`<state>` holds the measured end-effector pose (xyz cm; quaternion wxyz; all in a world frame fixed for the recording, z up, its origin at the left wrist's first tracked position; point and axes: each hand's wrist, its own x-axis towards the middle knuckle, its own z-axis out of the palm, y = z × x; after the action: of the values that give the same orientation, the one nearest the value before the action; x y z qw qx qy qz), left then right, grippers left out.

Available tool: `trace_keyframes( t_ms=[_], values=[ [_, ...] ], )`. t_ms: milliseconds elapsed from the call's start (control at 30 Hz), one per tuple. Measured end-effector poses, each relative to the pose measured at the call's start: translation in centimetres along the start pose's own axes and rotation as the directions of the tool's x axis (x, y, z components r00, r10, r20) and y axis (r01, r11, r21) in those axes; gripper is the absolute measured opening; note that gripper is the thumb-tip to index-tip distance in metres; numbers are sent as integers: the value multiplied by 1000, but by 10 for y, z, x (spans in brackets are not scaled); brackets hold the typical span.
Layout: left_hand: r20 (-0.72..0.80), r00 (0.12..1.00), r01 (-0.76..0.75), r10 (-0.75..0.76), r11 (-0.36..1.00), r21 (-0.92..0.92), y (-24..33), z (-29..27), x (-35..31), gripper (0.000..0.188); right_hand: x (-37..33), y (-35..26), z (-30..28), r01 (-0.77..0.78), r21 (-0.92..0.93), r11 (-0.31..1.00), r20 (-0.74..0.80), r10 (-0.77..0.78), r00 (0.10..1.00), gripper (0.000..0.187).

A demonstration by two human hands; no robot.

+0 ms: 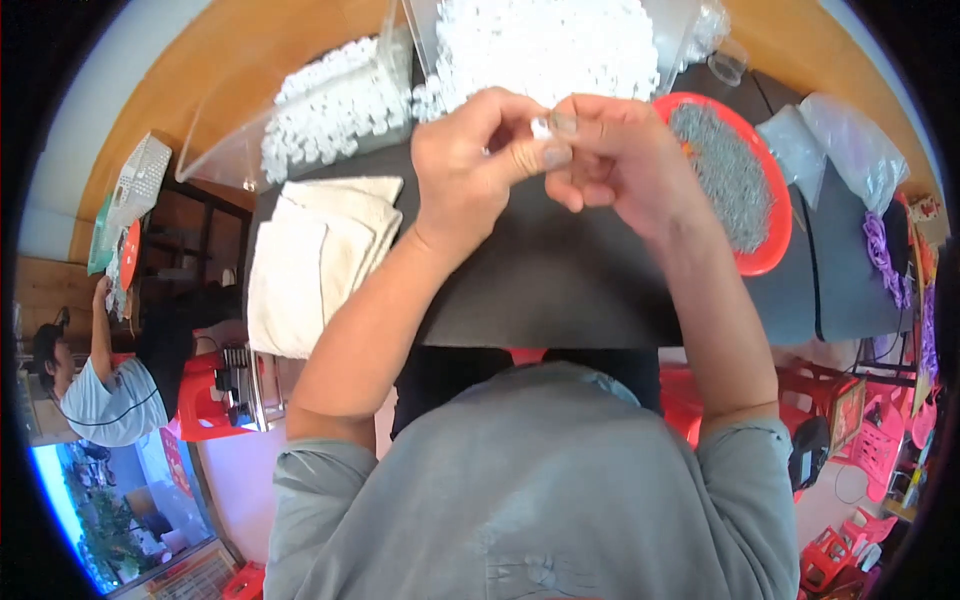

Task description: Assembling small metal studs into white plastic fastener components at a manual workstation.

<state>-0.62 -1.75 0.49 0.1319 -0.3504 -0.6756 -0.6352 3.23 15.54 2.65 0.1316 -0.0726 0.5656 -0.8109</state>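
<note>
1. Pinching a tiny white piece [541,129] in the left hand [470,160], thumb and finger closed on it, up above the dark table [560,290] toward the far edge.
2. Holding the right hand [630,150] right up against it, with the thumb tip beside the piece and fingers curled narrow; honestly can't tell if gripping anything too.
3. Seeing a big clear bin [682,45] of white bits [545,50] at the far edge, plus a clear box [398,65] of similar stuff near the far left corner.
4. Spotting a red basin [765,262] of grey bits [730,180] toward the right edge, with plastic bags [850,145] beyond.
5. Also noticing a folded cream cloth [305,265] at the near left corner.
</note>
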Motion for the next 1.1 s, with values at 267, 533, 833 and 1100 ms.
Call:
trace_keyframes(
  t_ms=[267, 533, 833, 1100],
  values=[
    [-48, 948, 284, -315, 905, -316, -3, 14, 4, 12, 10, 9, -2, 124, -91, 988, -200, -140, 970, 18],
    [-39, 922, 355, -386, 881, -313, -1, 13, 1, 11, 9, 16, 9, 208, -155, 966, -355, -251, 901, 15],
    [32, 907, 420, -420, 894, -159, -3, 5, 7, 15, 16, 12, 3, 224, -450, 864, -281, -375, 883, 14],
    [61, 916, 402, -397, 903, -151, -6, 3, 5, 15, 14, 15, 10, 191, -448, 873, -312, -353, 882, 13]
  ],
)
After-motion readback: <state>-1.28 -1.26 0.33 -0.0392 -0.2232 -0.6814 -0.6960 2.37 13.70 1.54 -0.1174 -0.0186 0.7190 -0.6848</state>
